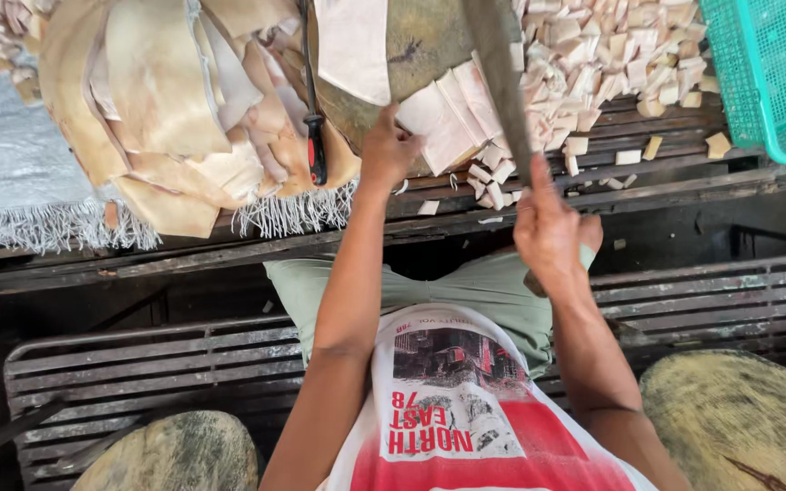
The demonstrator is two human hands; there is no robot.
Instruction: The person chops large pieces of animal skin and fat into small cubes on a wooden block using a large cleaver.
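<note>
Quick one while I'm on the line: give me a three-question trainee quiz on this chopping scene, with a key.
1. True or false: the left hand presses down on the pale flat strips lying on the round wooden chopping block.
2. Which does the right hand grip? A) the long grey cleaver blade B) the red-handled knife C) the green plastic mesh basket
3. Fill in: the heap of small pale cut cubes lies between the block and the ____ basket.

Key: 1 true; 2 A; 3 green.
</note>
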